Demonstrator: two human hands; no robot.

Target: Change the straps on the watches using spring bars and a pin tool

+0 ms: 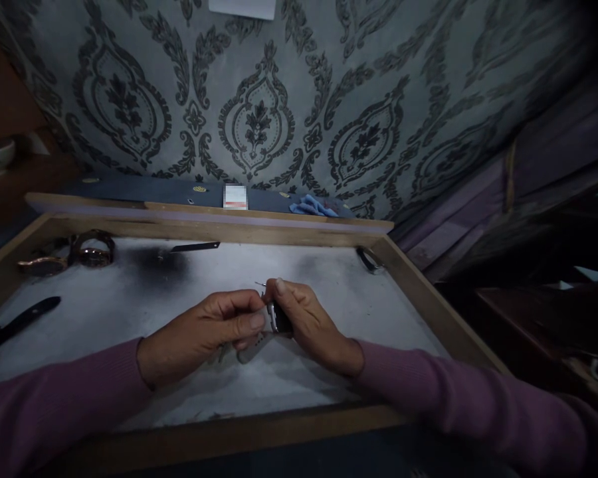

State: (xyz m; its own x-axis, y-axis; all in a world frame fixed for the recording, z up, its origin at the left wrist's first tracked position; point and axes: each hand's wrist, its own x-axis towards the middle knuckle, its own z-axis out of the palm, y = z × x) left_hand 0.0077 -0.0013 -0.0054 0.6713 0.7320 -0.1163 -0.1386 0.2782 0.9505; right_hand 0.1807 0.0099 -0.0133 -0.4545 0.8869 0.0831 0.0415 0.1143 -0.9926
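Observation:
In the middle of the wooden tray, my right hand [315, 325] grips a watch [282, 320] with a dark face and a silver-coloured case, its thumb up near the top end. My left hand [212, 330] is closed in a pinch right at the watch's left edge. What lies between its fingertips is too small and hidden to name. A thin pin-like piece [260, 284] sticks out above the fingertips. Beneath the hands, a pale strap end with a row of holes [252, 349] shows against the white tray floor.
The wooden-walled tray [299, 234] holds rose-gold-coloured watches [94, 257] at back left, a dark strap-like object [27, 312] at left, a black blade [195, 246] at the back and a black looped watch or strap [369, 260] at right. A blue cloth [313, 204] and small box [235, 197] sit behind.

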